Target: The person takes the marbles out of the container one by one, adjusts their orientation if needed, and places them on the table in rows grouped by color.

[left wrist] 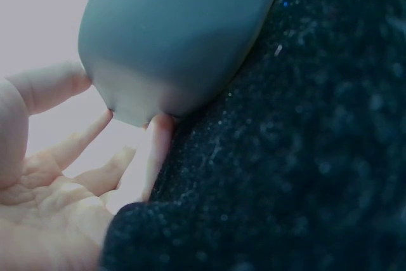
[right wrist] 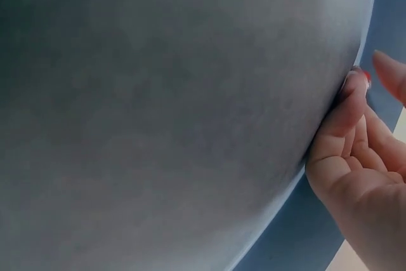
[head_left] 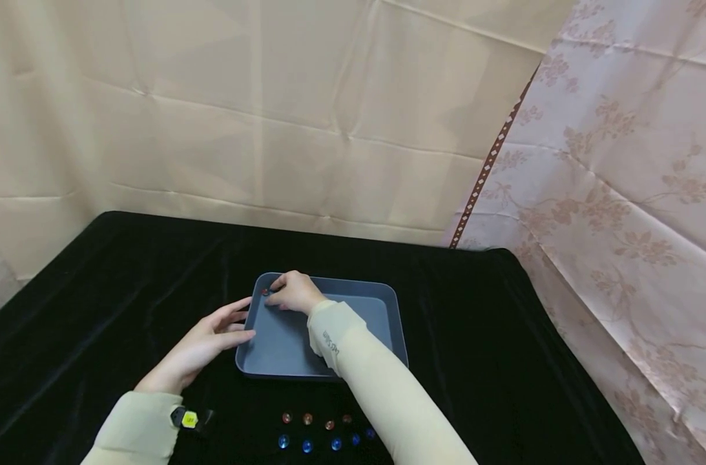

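A blue-grey rectangular tray (head_left: 283, 349) lies on the black cloth. At its left rim is my left hand (head_left: 204, 342), fingers and thumb extended; in the left wrist view, the fingertips touch the tray's edge. My right hand (head_left: 297, 292) reaches over the tray into its far left corner. A small red glass marble (head_left: 265, 292) sits there beside the fingertips. In the right wrist view, a red spot of the marble (right wrist: 367, 78) shows at one fingertip, with a gap to the other finger (right wrist: 388, 71).
In front of the tray lie a row of reddish glass marbles (head_left: 308, 418) and a row of several blue ones (head_left: 307, 445), partly hidden by the right sleeve (head_left: 399, 387). Black cloth (head_left: 126, 290) covers the table. Cream curtain (head_left: 271, 129) and floral curtain (head_left: 620, 194) hang behind and right.
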Available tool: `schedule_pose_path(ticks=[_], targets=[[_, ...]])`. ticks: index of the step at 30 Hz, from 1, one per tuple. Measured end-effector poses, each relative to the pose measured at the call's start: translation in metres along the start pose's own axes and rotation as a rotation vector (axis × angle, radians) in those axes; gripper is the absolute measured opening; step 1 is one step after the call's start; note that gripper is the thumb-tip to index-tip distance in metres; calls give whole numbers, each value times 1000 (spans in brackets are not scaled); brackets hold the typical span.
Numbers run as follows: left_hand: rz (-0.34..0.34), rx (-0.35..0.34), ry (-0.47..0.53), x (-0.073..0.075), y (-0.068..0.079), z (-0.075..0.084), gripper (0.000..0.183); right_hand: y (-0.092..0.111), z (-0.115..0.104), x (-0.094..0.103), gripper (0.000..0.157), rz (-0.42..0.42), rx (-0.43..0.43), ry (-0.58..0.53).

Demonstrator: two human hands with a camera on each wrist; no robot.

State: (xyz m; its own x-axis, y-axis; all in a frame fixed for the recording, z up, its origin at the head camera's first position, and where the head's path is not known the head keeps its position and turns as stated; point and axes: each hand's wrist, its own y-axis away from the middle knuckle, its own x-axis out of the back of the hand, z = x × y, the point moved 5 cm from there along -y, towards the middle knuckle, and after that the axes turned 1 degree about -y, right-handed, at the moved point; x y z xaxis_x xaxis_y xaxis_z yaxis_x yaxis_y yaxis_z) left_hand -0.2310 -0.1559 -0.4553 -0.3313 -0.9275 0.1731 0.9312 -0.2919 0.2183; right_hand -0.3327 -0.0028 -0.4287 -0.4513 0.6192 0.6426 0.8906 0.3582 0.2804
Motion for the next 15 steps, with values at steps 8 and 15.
schedule_pose_path(ticks=[8,15], targets=[[10,-2,-1,0,1,1,73,-1,-5,-3,30,13,19,39],[-5,-1,11,0,0,0,73,-3,-11,-9,18,20,43,65]])
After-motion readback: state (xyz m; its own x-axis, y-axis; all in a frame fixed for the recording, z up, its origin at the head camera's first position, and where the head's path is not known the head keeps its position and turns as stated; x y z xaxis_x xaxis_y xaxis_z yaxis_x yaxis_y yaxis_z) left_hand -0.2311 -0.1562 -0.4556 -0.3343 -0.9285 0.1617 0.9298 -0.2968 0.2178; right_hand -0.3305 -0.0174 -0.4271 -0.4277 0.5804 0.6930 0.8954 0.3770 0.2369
